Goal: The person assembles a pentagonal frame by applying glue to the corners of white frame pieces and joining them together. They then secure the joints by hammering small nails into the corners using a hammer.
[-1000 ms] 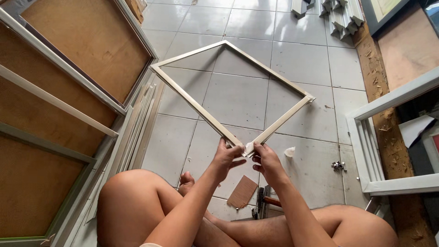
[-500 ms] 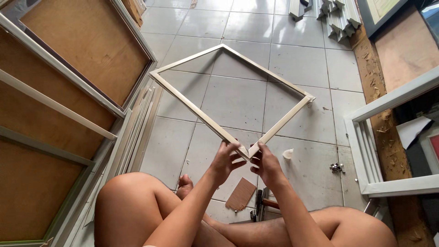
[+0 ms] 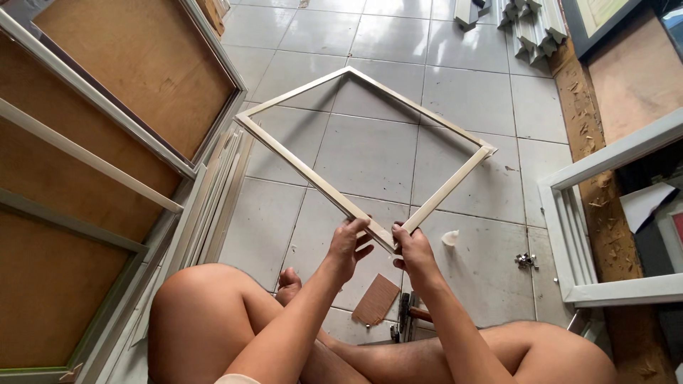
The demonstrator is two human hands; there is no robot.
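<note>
A pale wooden picture frame (image 3: 306, 173), square and empty, is held in the air like a diamond above the tiled floor. My left hand (image 3: 348, 247) and my right hand (image 3: 412, 250) both grip its nearest corner, one on each side of the joint. My bare knees frame the bottom of the view.
Large framed boards with brown backs (image 3: 107, 107) lean at the left. A white frame (image 3: 576, 235) lies at the right. On the tiles lie a brown card piece (image 3: 377, 299), a dark tool (image 3: 405, 320), a small metal part (image 3: 525, 261) and moulding offcuts (image 3: 526, 25).
The frame and both hands have shifted slightly; the grip on the near corner stays the same.
</note>
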